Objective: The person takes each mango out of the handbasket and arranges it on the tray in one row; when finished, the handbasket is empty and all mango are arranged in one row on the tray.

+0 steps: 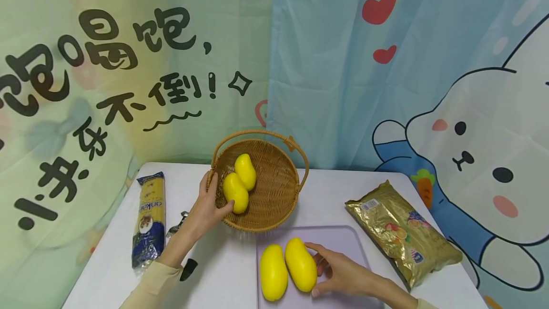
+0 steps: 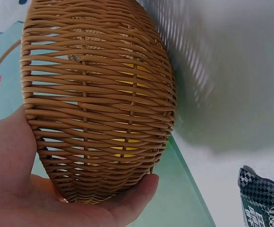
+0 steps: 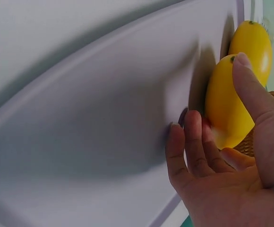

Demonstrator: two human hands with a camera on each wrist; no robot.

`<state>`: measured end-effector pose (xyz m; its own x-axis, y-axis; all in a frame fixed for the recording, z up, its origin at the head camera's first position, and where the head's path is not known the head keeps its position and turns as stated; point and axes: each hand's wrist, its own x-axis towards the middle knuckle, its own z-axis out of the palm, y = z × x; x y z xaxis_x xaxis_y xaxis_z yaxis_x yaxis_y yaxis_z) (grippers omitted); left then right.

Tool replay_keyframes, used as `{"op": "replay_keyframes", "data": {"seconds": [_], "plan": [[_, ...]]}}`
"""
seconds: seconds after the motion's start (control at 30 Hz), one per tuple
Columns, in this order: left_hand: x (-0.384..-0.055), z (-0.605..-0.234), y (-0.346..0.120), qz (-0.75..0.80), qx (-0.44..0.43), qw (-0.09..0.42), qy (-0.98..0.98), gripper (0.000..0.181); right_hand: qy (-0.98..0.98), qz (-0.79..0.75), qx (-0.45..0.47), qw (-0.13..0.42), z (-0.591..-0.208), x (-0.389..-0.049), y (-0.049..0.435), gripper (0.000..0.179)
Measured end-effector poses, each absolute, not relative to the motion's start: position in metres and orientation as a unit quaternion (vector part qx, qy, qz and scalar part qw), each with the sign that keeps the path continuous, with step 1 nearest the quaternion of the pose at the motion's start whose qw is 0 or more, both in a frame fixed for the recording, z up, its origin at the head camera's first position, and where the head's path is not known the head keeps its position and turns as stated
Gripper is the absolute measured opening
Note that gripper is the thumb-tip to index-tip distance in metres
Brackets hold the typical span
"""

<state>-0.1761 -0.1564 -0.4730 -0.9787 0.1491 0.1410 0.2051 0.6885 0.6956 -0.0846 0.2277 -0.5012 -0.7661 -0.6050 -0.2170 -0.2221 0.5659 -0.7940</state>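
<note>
My left hand [image 1: 209, 210] grips the left side of a brown wicker basket [image 1: 274, 185], which is tilted so its opening faces me. Inside lie two yellow mangoes [image 1: 245, 171], one above the other against the left wall. From the left wrist, the woven side [image 2: 99, 94] shows close up, the thumb and fingers around its edge. On a pale purple tray [image 1: 343, 237] two more mangoes [image 1: 273, 273] lie side by side. My right hand [image 1: 340, 271] is at the right-hand mango [image 3: 226, 104], thumb at one end and fingers loosely bent along its side.
A blue and yellow packet [image 1: 150, 218] lies at the table's left, with a black-and-white checked packet [image 2: 262, 198] between it and the basket. A gold foil bag [image 1: 403, 232] is right of the tray. Printed curtains [image 1: 317, 85] hang behind the table.
</note>
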Motion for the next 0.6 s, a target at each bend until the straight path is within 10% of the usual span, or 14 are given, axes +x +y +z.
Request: {"op": "replay_keyframes", "data": {"seconds": [0.6], "plan": [[-0.176,-0.475,-0.157,-0.384,-0.097,0.042,-0.917,0.096,0.886,-0.327,-0.253,0.21,-0.461,-0.095,0.236,0.087]]}}
